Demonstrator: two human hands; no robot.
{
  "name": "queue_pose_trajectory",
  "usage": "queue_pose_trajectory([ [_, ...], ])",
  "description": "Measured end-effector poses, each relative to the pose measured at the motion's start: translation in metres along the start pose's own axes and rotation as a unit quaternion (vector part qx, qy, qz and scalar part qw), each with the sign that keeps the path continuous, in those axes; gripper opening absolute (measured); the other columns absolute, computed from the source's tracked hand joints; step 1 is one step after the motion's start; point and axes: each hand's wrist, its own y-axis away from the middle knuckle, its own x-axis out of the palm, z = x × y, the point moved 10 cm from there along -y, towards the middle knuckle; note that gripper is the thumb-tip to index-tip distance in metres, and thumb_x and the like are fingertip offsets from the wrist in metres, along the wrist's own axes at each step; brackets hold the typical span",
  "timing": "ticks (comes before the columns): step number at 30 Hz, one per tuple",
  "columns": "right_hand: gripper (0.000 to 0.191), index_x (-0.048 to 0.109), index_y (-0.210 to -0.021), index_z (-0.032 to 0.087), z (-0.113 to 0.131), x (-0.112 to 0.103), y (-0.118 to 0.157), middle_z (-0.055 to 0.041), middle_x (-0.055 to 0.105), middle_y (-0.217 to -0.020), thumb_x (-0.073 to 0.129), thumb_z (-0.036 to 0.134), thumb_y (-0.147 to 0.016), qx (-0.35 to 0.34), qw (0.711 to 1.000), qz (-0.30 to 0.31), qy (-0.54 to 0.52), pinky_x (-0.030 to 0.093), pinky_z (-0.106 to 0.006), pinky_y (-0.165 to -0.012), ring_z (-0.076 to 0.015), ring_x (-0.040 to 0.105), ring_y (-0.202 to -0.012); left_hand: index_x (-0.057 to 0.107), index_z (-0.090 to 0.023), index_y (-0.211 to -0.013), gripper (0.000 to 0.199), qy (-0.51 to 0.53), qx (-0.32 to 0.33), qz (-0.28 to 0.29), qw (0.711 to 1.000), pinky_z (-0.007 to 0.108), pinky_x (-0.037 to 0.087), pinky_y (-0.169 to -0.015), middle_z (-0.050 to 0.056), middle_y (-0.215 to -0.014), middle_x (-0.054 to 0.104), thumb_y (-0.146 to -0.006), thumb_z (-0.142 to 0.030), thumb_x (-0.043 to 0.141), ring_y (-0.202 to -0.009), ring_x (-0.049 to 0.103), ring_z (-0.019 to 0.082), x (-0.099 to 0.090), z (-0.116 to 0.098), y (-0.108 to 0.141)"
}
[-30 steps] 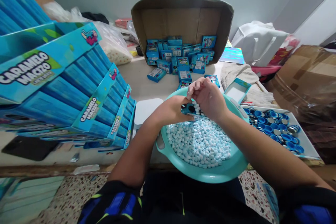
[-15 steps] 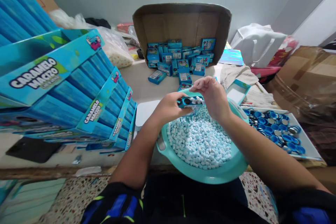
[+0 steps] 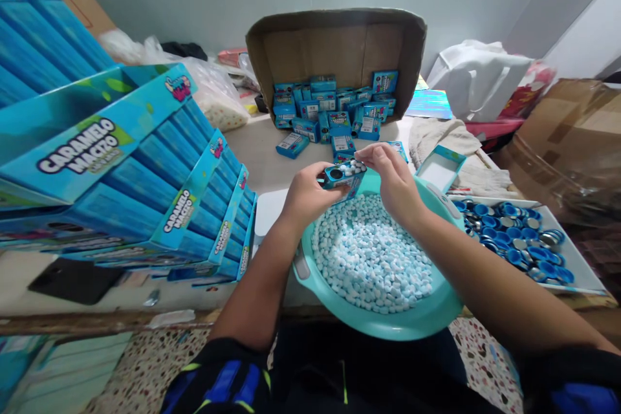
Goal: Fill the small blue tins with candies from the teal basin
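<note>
Left hand (image 3: 309, 193) closed round small blue rectangular cardboard box (image 3: 350, 183), now shifted leftward, heaped top suggesting near-full; right hand (image 3: 396, 182) half-open just beside, no hold visible; small pale-blue candies (image 3: 376, 259) below fingers.

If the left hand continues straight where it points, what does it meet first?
Probably the right hand, just past the small blue box held by the left hand; depth is unclear.

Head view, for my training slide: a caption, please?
Left hand holds a small blue box of candies at a teal basin, right hand raised beside the box.
</note>
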Motion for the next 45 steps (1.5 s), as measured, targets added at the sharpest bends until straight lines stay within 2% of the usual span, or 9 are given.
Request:
queue_pose_trajectory([
  [3, 0.031, 0.06, -0.105, 0.026, 0.005, 0.007, 0.003, -0.0066, 0.069, -0.107, 0.04, 0.05, -0.104, -0.01, 0.997, 0.03, 0.071, 0.052, -0.042, -0.098, -0.023, 0.065, -0.108, 0.075, -0.019, -0.1, 0.039, -0.001, -0.008, -0.008, 1.0, 0.029, 0.052, -0.073, 0.004, -0.094, 0.077, -0.066, -0.035, 0.085, -0.084, 0.07, 0.02, -0.002, 0.003, -0.001],
  [7, 0.029, 0.059, -0.122, 0.025, 0.013, 0.022, 0.011, -0.0118, 0.067, -0.127, 0.046, 0.04, -0.102, -0.034, 0.977, 0.077, 0.194, 0.05, -0.047, -0.105, -0.0272, 0.062, -0.122, 0.074, -0.018, -0.098, 0.034, -0.003, -0.011, 0.001, 1.0, 0.029, 0.052, -0.073, 0.003, -0.09, 0.076, -0.069, -0.034, 0.08, -0.083, 0.07, 0.02, -0.001, 0.007, -0.001],
  [12, 0.044, 0.055, -0.137, 0.014, 0.018, 0.047, 0.027, -0.0216, 0.05, -0.152, 0.043, 0.039, -0.103, -0.075, 0.932, 0.14, 0.325, 0.039, -0.055, -0.118, -0.0335, 0.04, -0.148, 0.075, -0.02, -0.099, 0.03, -0.026, 0.016, 0.013, 0.999, 0.027, 0.05, -0.072, 0.001, -0.092, 0.075, -0.069, -0.026, 0.073, -0.083, 0.068, 0.019, 0.0, 0.005, -0.001],
  [17, 0.05, 0.055, -0.139, 0.01, 0.019, 0.059, 0.033, -0.0257, 0.044, -0.156, 0.043, 0.042, -0.104, -0.092, 0.905, 0.153, 0.386, 0.035, -0.06, -0.12, -0.037, 0.032, -0.152, 0.075, -0.018, -0.101, 0.035, -0.022, 0.027, 0.028, 0.999, 0.029, 0.053, -0.073, 0.004, -0.092, 0.075, -0.067, -0.027, 0.075, -0.082, 0.066, 0.02, 0.001, 0.004, -0.002],
  [23, 0.051, 0.051, -0.144, 0.01, 0.021, 0.062, 0.035, -0.0253, 0.047, -0.154, 0.045, 0.038, -0.102, -0.102, 0.912, 0.158, 0.364, 0.037, -0.059, -0.119, -0.0361, 0.036, -0.15, 0.073, -0.017, -0.099, 0.03, -0.045, 0.044, 0.036, 0.997, 0.031, 0.053, -0.077, 0.005, -0.093, 0.074, -0.07, -0.023, 0.069, -0.087, 0.067, 0.022, 0.001, -0.002, 0.0],
  [26, 0.05, 0.051, -0.143, 0.009, 0.031, 0.066, 0.039, -0.0252, 0.051, -0.151, 0.046, 0.038, -0.102, -0.138, 0.922, 0.171, 0.32, 0.041, -0.057, -0.117, -0.0347, 0.042, -0.147, 0.071, -0.017, -0.096, 0.026, -0.044, 0.08, 0.052, 0.994, 0.032, 0.052, -0.08, 0.006, -0.096, 0.073, -0.072, -0.018, 0.064, -0.091, 0.067, 0.022, 0.002, -0.009, 0.001],
  [30, 0.049, 0.053, -0.141, 0.009, 0.045, 0.072, 0.047, -0.0247, 0.054, -0.148, 0.048, 0.038, -0.102, -0.19, 0.927, 0.192, 0.261, 0.043, -0.054, -0.116, -0.0331, 0.046, -0.144, 0.065, -0.016, -0.082, 0.009, -0.053, 0.119, 0.072, 0.989, 0.031, 0.049, -0.074, 0.004, -0.083, 0.067, -0.082, -0.02, 0.057, -0.08, 0.06, 0.019, 0.007, -0.014, 0.001],
  [36, 0.048, 0.051, -0.144, 0.017, 0.044, 0.074, 0.047, -0.0206, 0.052, -0.151, 0.05, 0.036, -0.1, -0.182, 0.932, 0.203, 0.237, 0.042, -0.057, -0.117, -0.0318, 0.043, -0.147, 0.057, -0.018, -0.074, 0.013, -0.081, 0.103, 0.064, 0.989, 0.03, 0.046, -0.069, 0.0, -0.075, 0.06, -0.086, -0.023, 0.058, -0.072, 0.052, 0.016, 0.008, -0.008, -0.002],
  [45, 0.06, 0.035, -0.155, 0.023, 0.046, 0.061, 0.04, -0.0181, 0.032, -0.165, 0.053, 0.033, -0.099, -0.169, 0.951, 0.199, 0.163, 0.044, -0.052, -0.117, -0.0295, 0.036, -0.151, 0.066, -0.015, -0.083, 0.01, -0.067, 0.069, 0.059, 0.994, 0.034, 0.05, -0.074, 0.004, -0.085, 0.069, -0.076, -0.022, 0.068, -0.081, 0.062, 0.021, 0.004, -0.018, 0.0],
])
